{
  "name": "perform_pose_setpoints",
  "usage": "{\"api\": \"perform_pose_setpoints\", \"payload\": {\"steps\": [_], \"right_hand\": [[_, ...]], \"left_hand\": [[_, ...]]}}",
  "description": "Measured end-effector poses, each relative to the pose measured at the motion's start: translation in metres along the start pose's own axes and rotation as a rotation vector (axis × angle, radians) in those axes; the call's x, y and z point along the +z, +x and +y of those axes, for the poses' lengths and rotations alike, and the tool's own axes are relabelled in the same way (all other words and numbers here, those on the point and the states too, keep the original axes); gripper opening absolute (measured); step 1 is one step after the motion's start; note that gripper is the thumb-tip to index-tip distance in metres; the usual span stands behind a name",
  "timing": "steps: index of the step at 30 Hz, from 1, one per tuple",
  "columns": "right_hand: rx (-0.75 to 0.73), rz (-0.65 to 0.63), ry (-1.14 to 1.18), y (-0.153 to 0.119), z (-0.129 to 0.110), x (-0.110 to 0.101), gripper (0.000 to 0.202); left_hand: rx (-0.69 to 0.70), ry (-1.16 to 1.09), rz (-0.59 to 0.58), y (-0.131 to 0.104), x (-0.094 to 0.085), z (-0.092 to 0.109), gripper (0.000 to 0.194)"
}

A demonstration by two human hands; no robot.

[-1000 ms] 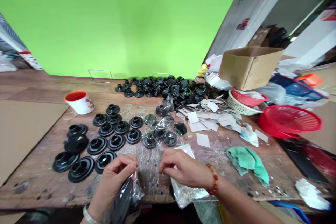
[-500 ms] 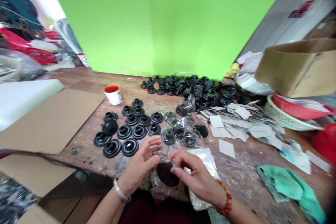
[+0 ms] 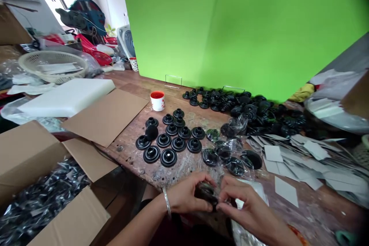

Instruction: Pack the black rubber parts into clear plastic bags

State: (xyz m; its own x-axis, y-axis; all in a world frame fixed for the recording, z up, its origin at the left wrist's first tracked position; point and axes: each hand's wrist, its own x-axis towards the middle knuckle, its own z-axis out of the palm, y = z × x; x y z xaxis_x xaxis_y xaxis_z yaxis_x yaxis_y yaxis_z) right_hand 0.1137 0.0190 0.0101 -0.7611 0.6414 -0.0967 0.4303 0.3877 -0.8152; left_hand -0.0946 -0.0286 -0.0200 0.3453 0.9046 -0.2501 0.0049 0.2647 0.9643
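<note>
Near the table's front edge, my left hand [image 3: 191, 194] curls round a black disc in clear plastic [image 3: 206, 191]. My right hand [image 3: 242, 200] pinches the plastic at the disc's right side. Between the hands, the disc is partly hidden by my fingers. Beyond them, black ringed discs [image 3: 168, 157] stand in loose rows on the wooden table [image 3: 129, 138]. Several bagged black discs [image 3: 235, 165] lie just past my right hand. A stack of clear bags [image 3: 255, 188] is partly under my right hand.
An open carton [image 3: 95, 215] at lower left holds many bagged black pieces. A red-and-white cup [image 3: 157, 102] stands behind the discs. Grey-white cards [image 3: 285, 191] are spread at the right, below a heap of black discs [image 3: 253, 109]. A green panel [image 3: 230, 38] rises behind.
The view has swung left, bringing the open carton into sight. My left hand has closed from spread fingers onto the disc, and both hands are now closer together.
</note>
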Motion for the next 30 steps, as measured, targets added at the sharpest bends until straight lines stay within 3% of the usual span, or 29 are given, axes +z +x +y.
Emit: {"api": "perform_pose_setpoints", "payload": {"steps": [5, 8, 12, 15, 18, 20, 23, 25, 26, 28, 30], "right_hand": [[-0.107, -0.096, 0.252, 0.008, -0.017, -0.003, 0.02], [-0.099, -0.111, 0.208, 0.013, -0.02, -0.008, 0.024], [-0.103, -0.067, 0.086, 0.014, -0.025, -0.002, 0.006], [-0.179, 0.047, 0.023, 0.014, -0.029, 0.005, 0.011], [-0.188, 0.318, 0.069, 0.014, -0.028, 0.006, 0.015], [-0.139, 0.437, 0.119, 0.016, -0.023, 0.007, 0.006], [-0.078, 0.355, 0.15, 0.02, -0.016, 0.015, 0.031], [-0.058, 0.312, 0.152, 0.022, -0.013, 0.022, 0.013], [-0.047, 0.329, 0.159, 0.023, -0.011, 0.024, 0.007], [-0.003, 0.427, 0.191, 0.023, -0.008, 0.025, 0.017], [0.037, 0.523, 0.228, 0.018, -0.004, 0.022, 0.014]], "left_hand": [[0.057, 0.045, -0.07, -0.004, -0.009, 0.002, 0.032], [0.052, 0.024, -0.092, -0.007, -0.014, 0.003, 0.032], [-0.001, 0.022, -0.099, -0.011, -0.016, 0.004, 0.036], [-0.028, 0.053, -0.06, -0.011, -0.017, 0.002, 0.034], [-0.035, 0.111, 0.013, -0.009, -0.017, -0.003, 0.02], [-0.027, 0.16, 0.079, -0.008, -0.016, -0.006, 0.018], [0.018, 0.217, 0.103, -0.005, -0.012, -0.006, 0.019], [0.069, 0.232, 0.044, -0.004, -0.01, -0.004, 0.017], [0.091, 0.229, 0.009, -0.003, -0.01, -0.001, 0.019], [0.107, 0.222, -0.009, -0.004, -0.015, 0.004, 0.027], [0.096, 0.223, 0.114, -0.006, -0.025, 0.01, 0.029]]}}
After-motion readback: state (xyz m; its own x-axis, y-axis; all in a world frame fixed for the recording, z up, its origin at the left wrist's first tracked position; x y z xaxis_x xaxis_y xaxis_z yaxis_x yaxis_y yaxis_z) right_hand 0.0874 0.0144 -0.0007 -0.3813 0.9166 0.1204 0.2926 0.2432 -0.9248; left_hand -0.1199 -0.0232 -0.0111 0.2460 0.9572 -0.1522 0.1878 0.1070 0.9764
